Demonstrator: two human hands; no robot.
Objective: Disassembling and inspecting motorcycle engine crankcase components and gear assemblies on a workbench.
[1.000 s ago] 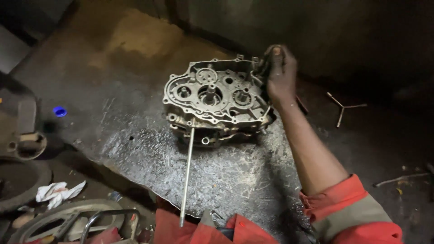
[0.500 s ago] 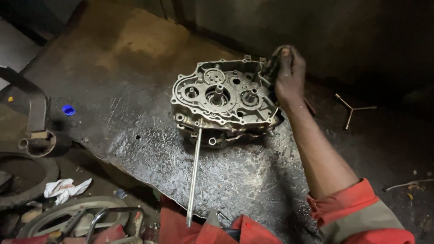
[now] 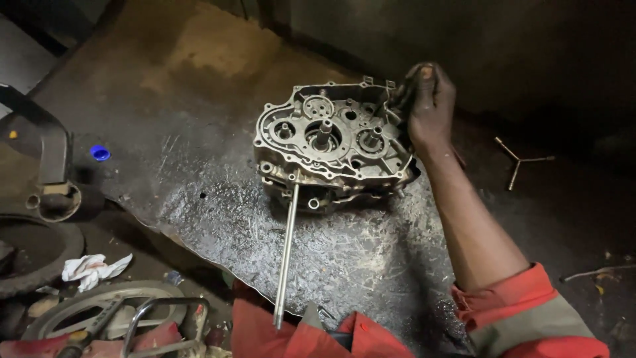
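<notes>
You had a dull silver-grey engine casing (image 3: 331, 146) on a dark metal sheet (image 3: 218, 219) with shiny scratches. The long rod (image 3: 286, 255) was pale grey. Your sleeve (image 3: 530, 318) was orange-red with a grey band. A small cap (image 3: 100, 153) was bright blue, the rag (image 3: 93, 268) white.

A grimy motorcycle repair workshop: an engine crankcase (image 3: 331, 146) on oily metal sheet (image 3: 218, 219), a Y-shaped wrench (image 3: 520, 161), tyre (image 3: 30, 265) nearby.
</notes>
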